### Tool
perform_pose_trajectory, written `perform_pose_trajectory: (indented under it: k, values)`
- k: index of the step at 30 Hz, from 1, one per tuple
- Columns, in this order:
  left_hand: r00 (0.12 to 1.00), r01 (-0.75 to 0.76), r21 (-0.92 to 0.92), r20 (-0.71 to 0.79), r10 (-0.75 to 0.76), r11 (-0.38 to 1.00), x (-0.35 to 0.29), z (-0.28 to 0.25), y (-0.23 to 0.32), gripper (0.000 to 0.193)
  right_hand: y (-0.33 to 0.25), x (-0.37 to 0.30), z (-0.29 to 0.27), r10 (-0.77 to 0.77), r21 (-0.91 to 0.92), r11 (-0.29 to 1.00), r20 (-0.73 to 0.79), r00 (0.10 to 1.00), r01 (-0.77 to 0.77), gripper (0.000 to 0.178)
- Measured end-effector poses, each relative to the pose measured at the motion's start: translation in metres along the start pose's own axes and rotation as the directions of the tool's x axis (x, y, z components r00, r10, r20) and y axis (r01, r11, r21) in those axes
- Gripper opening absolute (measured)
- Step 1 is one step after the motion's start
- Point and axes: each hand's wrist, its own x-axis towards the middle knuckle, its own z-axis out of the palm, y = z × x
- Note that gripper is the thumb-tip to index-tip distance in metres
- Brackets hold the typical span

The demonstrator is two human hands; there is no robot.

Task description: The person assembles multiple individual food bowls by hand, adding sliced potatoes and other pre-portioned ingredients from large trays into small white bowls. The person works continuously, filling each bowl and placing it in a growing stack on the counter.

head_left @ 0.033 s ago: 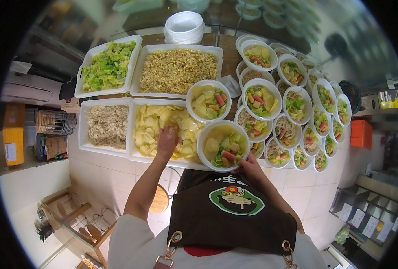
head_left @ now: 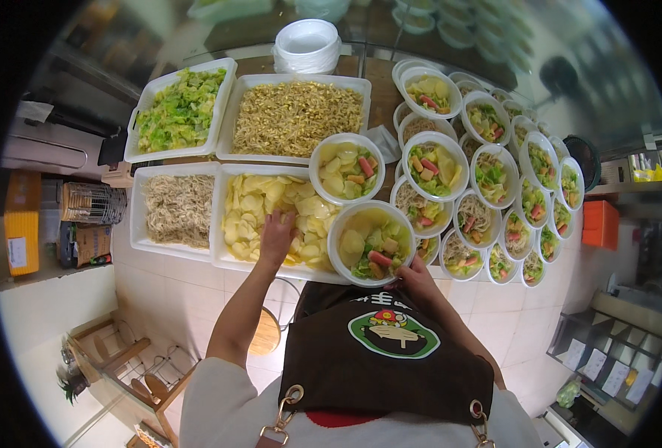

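My left hand is in the white tray of pale yellow potato slices, its fingers bent and closed around some slices, tips partly hidden among them. With my right hand I grip the lower right rim of a round plastic bowl. This bowl is tilted toward me against the tray's right end and contains potato slices, green leaves, a pink sausage piece and a tan cube. Just beyond it stands a similar bowl with the same kinds of food.
Trays of chopped lettuce, bean sprouts and pale thin shreds adjoin the potato tray. Stacked white bowls stand at the back. Many filled bowls crowd the right side, some stacked. A stool is below the table.
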Motion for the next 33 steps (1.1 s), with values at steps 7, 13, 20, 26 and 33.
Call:
perform_pose_trajectory:
  k: [7,13,20,26,33]
  values:
    - [0.983,0.182,-0.410,0.065,-0.171,0.893,0.003,-0.006,-0.038,0.018,0.003,0.005,-0.005,0.013,-0.081,0.997,-0.021,1.000,-0.014,0.044]
    - [0.994,-0.062,-0.061,0.086,0.068,0.996,-0.008,-0.018,-0.018,0.015,0.007,0.014,-0.011,0.005,-0.090,0.996,0.028,1.000,-0.002,0.044]
    - [0.978,0.193,-0.553,0.041,-0.205,0.810,0.000,-0.014,-0.060,0.015,0.016,0.017,-0.012,-0.022,-0.109,0.994,0.004,1.000,0.023,0.041]
    - [0.877,0.460,-0.761,0.471,-0.097,0.458,0.033,-0.095,0.061,0.027,0.020,0.029,-0.015,0.023,-0.205,0.979,0.052,0.998,-0.012,0.043]
    - [0.984,0.072,-0.597,0.173,0.040,0.799,0.028,-0.107,0.105,0.028,0.012,0.026,0.001,0.021,-0.225,0.974,0.092,0.996,0.000,0.042]
